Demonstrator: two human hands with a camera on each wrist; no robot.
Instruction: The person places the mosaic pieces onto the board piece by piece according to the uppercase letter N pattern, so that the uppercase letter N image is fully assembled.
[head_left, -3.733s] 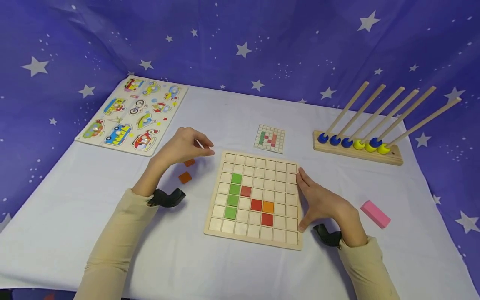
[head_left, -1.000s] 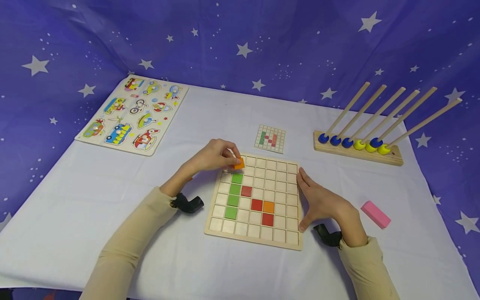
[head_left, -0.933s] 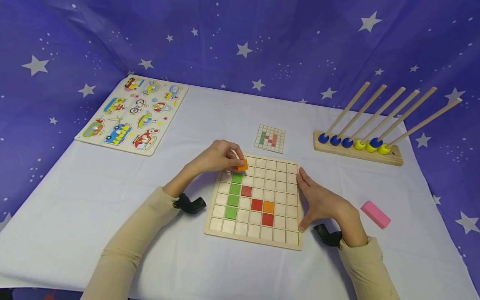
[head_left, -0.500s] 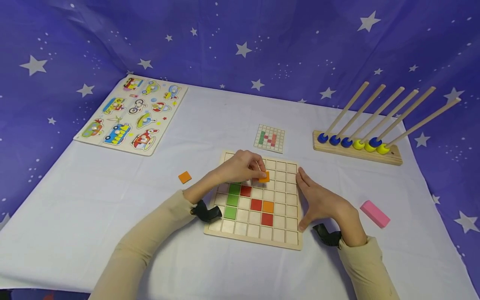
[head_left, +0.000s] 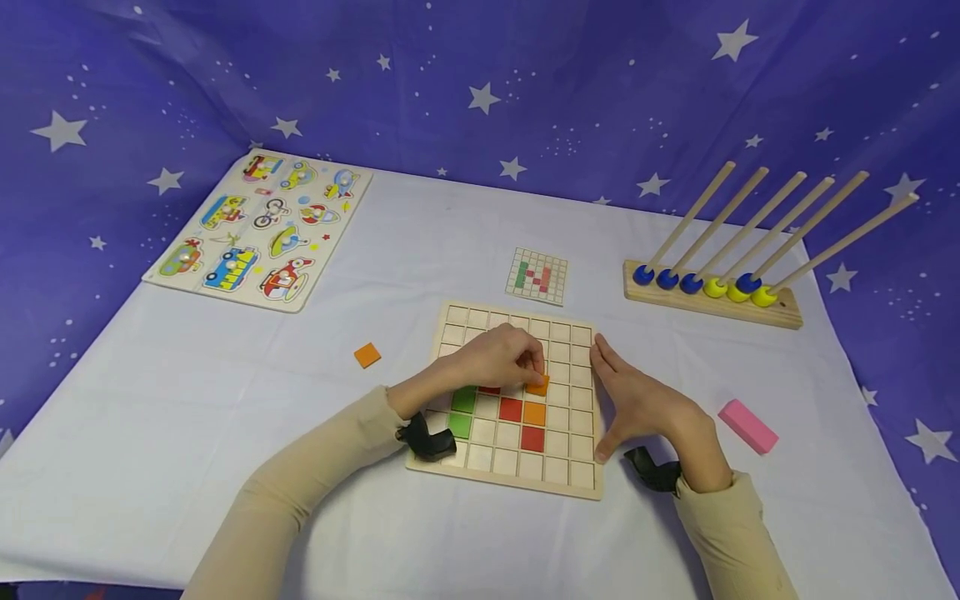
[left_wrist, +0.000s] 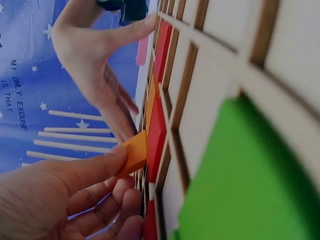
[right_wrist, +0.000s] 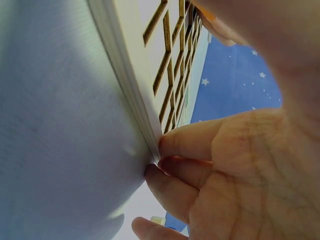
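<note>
Over the wooden grid board (head_left: 502, 480), my left hand (head_left: 497, 358) pinches an orange square tile (head_left: 537, 386) between thumb and fingers. In the left wrist view that tile (left_wrist: 136, 154) is tilted beside the seated tiles; whether it touches the board is unclear. Just below it in the head view lies a seated orange tile (head_left: 535, 413), with red tiles (head_left: 511, 409) near it. Green tiles (head_left: 460, 426) fill part of a left column, partly hidden by my left hand and wrist. My right hand (head_left: 641, 406) rests against the board's right edge, fingers extended and thumb spread.
One loose orange tile (head_left: 367, 356) lies left of the board. Behind the board is a small pattern card (head_left: 537, 276). A vehicle puzzle (head_left: 258, 229) stands back left, a peg stand with beads (head_left: 712, 294) back right, and a pink block (head_left: 748, 427) at right.
My left hand picked up an orange tile from the left of the board and carried it rightward, then nearer, over the grid to above the seated orange tile. The right hand stayed put.
</note>
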